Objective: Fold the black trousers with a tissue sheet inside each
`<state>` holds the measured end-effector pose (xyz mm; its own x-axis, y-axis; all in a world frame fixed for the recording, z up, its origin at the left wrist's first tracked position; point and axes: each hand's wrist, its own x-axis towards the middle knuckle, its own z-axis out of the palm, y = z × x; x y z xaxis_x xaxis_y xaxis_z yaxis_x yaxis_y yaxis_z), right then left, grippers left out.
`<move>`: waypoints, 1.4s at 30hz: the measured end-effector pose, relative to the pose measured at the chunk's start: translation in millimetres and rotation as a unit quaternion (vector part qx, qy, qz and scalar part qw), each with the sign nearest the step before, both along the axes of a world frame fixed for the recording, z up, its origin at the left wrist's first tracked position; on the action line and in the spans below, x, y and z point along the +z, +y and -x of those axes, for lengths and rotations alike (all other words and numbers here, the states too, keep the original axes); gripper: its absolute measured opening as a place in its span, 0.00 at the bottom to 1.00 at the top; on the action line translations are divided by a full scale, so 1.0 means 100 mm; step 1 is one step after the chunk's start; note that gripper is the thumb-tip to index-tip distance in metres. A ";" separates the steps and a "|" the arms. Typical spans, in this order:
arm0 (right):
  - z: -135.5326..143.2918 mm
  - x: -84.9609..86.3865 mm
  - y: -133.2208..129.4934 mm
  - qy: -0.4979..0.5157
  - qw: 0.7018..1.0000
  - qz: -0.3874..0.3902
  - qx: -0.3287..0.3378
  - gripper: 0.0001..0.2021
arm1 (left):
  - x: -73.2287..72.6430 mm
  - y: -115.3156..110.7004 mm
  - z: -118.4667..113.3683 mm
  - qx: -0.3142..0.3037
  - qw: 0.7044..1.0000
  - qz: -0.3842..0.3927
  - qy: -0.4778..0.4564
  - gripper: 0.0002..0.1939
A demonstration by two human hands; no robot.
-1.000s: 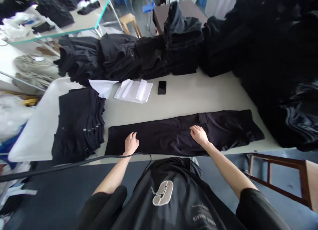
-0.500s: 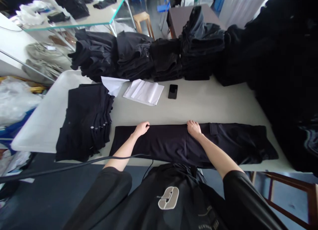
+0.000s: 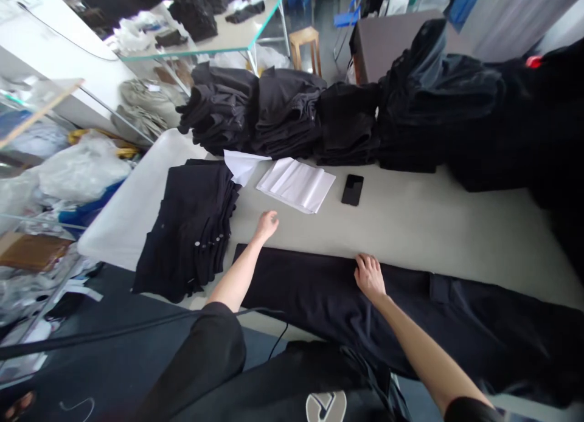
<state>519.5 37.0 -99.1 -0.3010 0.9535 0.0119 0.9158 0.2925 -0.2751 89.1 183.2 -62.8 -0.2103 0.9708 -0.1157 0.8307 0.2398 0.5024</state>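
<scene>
Long black folded trousers [image 3: 314,285] lie across the near edge of the pale table [image 3: 410,221]. On their upper edge rests my right hand [image 3: 369,276], its fingers curled on the cloth; whether it pinches any fabric I cannot make out. My left hand [image 3: 266,225] is raised just beyond the trousers' left part, off the cloth, fingers apart and holding nothing. To its left is a stack of folded black trousers [image 3: 187,221] with metal buttons along its right side. White paper sheets [image 3: 296,185] lie beyond my left hand.
A black phone [image 3: 353,190] lies right of the papers. Piles of black garments [image 3: 287,112] line the table's far side, with a larger dark heap at the right. A white tray [image 3: 123,209] sits under the left stack. A dark cable crosses low at the left.
The view has turned left. My left hand has come off the trousers' upper edge and moved away from me towards the papers. My right hand remains on the trousers.
</scene>
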 end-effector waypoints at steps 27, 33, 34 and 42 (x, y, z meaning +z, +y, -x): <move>-0.02 -0.52 -0.11 0.035 0.997 -0.075 -0.007 0.43 | 1.22 1.29 0.84 0.024 0.980 -0.146 0.130 0.14; 0.11 -0.30 0.01 0.013 0.995 -0.100 -0.002 0.24 | 2.39 0.04 -0.14 -0.183 0.971 -0.076 0.131 0.12; 0.19 -0.17 0.09 0.035 0.997 -0.073 -0.012 0.21 | 2.52 -0.15 -0.25 -0.226 0.967 -0.051 0.105 0.12; 1.10 1.59 0.56 0.626 0.735 0.260 -0.004 0.25 | 3.09 -1.28 -0.94 -0.503 0.856 0.054 -0.104 0.12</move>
<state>409.3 93.0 60.1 -0.3587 0.9288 -0.0928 -0.1493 -0.1553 -0.9765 183.0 55.5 246.2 0.7624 0.6296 -0.1496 0.5396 -0.4909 0.6840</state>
